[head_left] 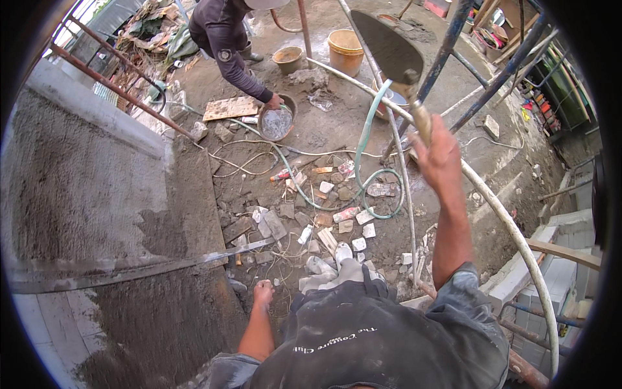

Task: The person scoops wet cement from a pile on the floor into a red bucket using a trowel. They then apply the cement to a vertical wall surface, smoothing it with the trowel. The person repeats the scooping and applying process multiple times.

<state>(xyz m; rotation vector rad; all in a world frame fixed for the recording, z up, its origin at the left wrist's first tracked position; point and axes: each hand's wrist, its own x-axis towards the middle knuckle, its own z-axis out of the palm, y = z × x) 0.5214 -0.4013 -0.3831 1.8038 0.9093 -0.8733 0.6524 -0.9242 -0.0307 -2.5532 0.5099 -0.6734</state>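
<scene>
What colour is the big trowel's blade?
The trowel blade looks dark grey, best seen in the head view.

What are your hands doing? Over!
Right hand raised, gripping grey leaf-shaped metal trowel. Left hand curled, seemingly empty. Long pale round pole passing behind right hand.

A pale curved pole (500, 209) and 2 blue scaffold tubes (445, 48) obstruct beyond the right hand (437, 159); a straightedge (240, 249) crosses ahead of the left hand (263, 295); rightward, open space tops rubble (275, 225).

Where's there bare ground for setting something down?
Bare ground shows between the basin at the co-worker's hand and the raised green hose, and right of the curved white pole. Rubble crowds the strip before the person's feet.
</scene>
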